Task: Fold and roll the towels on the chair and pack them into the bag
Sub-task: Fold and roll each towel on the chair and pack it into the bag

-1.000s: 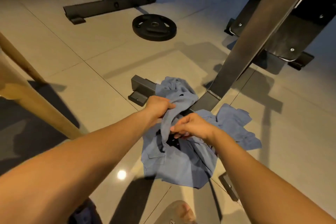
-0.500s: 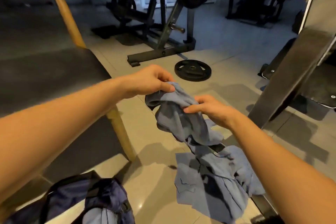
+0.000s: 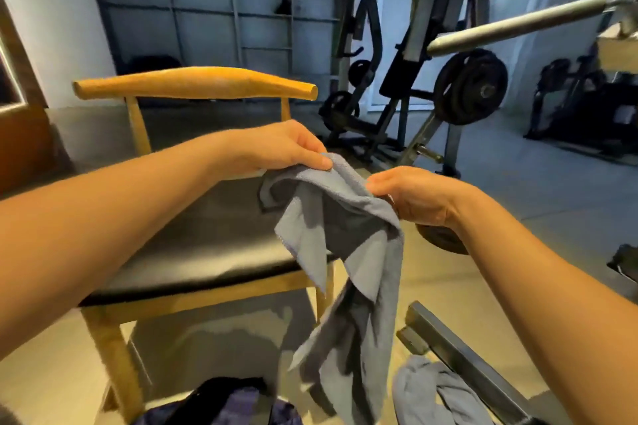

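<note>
1. Hanging between both hands, the towel (image 3: 348,252) droops over the chair's (image 3: 193,245) front right corner.
2. The left hand (image 3: 286,148) pinches its top edge shut.
3. The right hand (image 3: 411,197) clasps the other end.
4. The bag (image 3: 224,404) sits on the floor below.

Towel (image 3: 348,217) matt blue-grey cloth; chair (image 3: 193,83) smooth wood, seat glossy black; bar (image 3: 518,26) dull metal.
</note>
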`<state>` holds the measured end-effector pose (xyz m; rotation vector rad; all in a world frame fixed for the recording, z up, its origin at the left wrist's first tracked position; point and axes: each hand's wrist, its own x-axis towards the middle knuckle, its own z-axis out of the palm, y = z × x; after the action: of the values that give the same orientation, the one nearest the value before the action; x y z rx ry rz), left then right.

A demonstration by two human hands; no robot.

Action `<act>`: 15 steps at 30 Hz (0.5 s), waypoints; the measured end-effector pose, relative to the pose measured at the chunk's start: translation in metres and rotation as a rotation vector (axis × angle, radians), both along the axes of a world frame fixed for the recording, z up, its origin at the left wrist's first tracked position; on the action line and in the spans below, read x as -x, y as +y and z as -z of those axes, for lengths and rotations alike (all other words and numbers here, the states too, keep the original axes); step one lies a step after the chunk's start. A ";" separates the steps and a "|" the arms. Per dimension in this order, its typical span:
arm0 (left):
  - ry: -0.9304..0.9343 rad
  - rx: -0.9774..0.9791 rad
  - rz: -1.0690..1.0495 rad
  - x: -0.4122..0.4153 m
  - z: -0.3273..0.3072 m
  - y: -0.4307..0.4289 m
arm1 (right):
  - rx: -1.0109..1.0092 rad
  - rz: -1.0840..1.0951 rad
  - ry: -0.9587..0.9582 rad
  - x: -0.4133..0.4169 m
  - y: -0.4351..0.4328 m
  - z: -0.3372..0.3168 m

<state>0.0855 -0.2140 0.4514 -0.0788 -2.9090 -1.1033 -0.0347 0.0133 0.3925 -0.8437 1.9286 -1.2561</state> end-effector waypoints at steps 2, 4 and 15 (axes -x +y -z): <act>0.034 0.057 -0.062 -0.018 -0.020 -0.019 | 0.055 -0.038 0.022 -0.005 -0.023 -0.024; 0.055 0.100 -0.112 -0.036 -0.037 -0.038 | 0.096 -0.069 0.064 -0.016 -0.045 -0.046; 0.140 -0.134 -0.348 -0.106 -0.069 -0.133 | 0.167 -0.082 0.164 -0.063 -0.105 -0.099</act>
<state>0.1918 -0.3468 0.5206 0.3270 -2.5849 -1.1701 0.0281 -0.0915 0.4912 -1.1316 1.9126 -1.3480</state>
